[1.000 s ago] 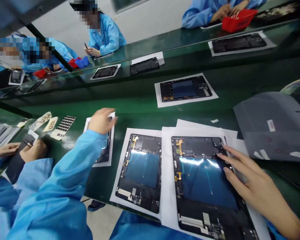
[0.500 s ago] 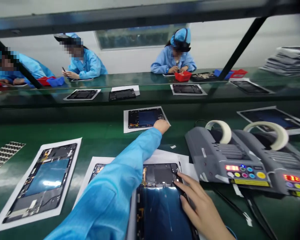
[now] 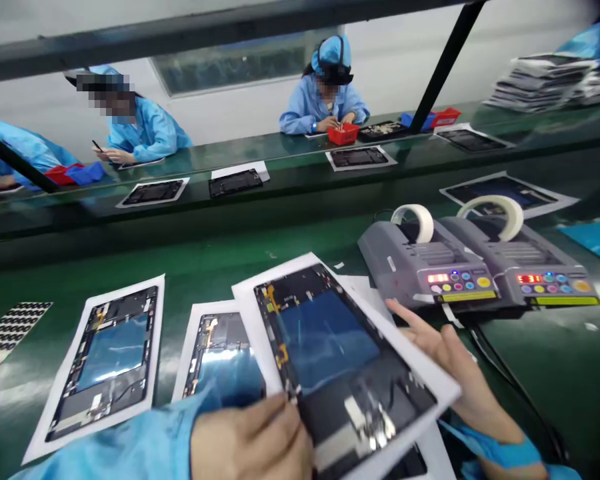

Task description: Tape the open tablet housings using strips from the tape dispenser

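Observation:
A tablet housing with its insides showing, a blue film over its middle, lies tilted on a white sheet above the bench. My left hand pinches the left edge of this housing, fingers closed. Beside the sheet's right edge is my right hand, fingers stretched and thumb apart; whether it touches the sheet I cannot tell. A second tablet housing on white paper is partly covered by the raised one. Under the raised sheet, near the bottom, part of another dark housing shows.
On the left lie another tablet housing on paper and a patterned sticker sheet. Two tape dispensers with lit displays stand at right, cables below. Behind, a raised shelf carries more housings; co-workers in blue sit beyond it.
My left hand has come back from the far side with the tablet housing and its sheet, now in front of me. My right hand has left the nearer housing and moved right.

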{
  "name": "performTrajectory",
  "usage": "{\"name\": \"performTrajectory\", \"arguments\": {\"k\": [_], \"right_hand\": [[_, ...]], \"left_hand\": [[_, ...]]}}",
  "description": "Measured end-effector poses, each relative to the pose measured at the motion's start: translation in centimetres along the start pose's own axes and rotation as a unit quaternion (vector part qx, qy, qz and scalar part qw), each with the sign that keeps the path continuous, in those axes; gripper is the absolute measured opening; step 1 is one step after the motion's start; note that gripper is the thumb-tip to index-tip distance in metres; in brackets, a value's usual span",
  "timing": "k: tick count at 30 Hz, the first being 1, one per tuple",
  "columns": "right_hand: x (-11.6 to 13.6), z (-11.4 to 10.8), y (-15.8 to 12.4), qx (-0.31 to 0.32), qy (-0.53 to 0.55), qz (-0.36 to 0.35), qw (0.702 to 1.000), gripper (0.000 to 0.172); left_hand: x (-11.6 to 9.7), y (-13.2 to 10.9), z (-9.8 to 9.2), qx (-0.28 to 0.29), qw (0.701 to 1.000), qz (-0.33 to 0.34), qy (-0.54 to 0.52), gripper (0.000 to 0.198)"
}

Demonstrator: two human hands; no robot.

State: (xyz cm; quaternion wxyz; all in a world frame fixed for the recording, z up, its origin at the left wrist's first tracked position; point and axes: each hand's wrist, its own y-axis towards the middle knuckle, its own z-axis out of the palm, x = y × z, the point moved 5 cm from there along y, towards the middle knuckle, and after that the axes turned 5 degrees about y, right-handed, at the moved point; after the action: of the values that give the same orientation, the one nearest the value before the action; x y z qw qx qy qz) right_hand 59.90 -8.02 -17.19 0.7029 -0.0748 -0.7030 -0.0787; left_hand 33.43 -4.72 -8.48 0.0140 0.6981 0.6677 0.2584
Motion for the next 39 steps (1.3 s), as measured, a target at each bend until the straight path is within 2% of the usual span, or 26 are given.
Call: {"name": "performTrajectory", "arguments": {"k": [1, 3, 6, 10, 13, 17, 21, 26, 30, 34, 39], "right_hand": [[0.0, 0.0, -0.9, 0.009, 0.025, 0.034, 0.999, 0.066], [-0.4, 0.0, -2.8, 0.023, 0.046, 0.093, 0.994, 0.068], [-1.0, -0.3, -5.3, 0.039, -0.028, 0.109, 0.993, 0.067], [-1.6, -0.4, -7.1, 0.055, -0.137, 0.065, 0.987, 0.047], [-1.7, 0.3, -7.8, 0.065, -0.201, 0.015, 0.977, 0.046], [-1.1, 1.6, -7.8, 0.049, -0.277, -0.061, 0.958, 0.048], [1.3, 2.5, -7.4, 0.034, -0.300, -0.137, 0.943, 0.040], [4.4, 1.9, -8.3, -0.021, -0.302, -0.221, 0.927, 0.034], [2.4, 0.8, -9.4, -0.022, -0.321, -0.202, 0.925, 0.031], [-0.6, 0.5, -9.8, -0.018, -0.322, -0.184, 0.928, 0.025], [-2.2, 0.3, -10.2, -0.030, -0.310, -0.153, 0.938, 0.029]], "left_hand": [[-2.3, -1.4, -0.6, -0.003, 1.000, 0.024, -0.009, 0.015], [-5.4, -3.3, -0.6, 0.002, 0.998, 0.047, -0.047, 0.017], [-7.1, -4.7, 0.7, -0.030, 0.992, 0.064, -0.104, 0.020], [-6.9, -5.2, 1.8, -0.097, 0.984, 0.096, -0.116, 0.012], [-6.6, -5.3, 1.8, -0.114, 0.980, 0.108, -0.120, 0.012], [-6.3, -5.1, 1.8, -0.096, 0.980, 0.111, -0.132, 0.012], [-6.3, -4.9, 2.2, -0.078, 0.982, 0.097, -0.144, 0.017], [-6.2, -4.0, 2.3, -0.047, 0.987, 0.085, -0.129, 0.022], [-5.8, -2.8, 2.2, -0.045, 0.984, 0.090, -0.146, 0.028], [-5.4, -2.2, 2.7, 0.002, 0.984, 0.074, -0.162, 0.026], [-5.4, -2.0, 2.8, 0.033, 0.983, 0.080, -0.165, 0.022]]}}
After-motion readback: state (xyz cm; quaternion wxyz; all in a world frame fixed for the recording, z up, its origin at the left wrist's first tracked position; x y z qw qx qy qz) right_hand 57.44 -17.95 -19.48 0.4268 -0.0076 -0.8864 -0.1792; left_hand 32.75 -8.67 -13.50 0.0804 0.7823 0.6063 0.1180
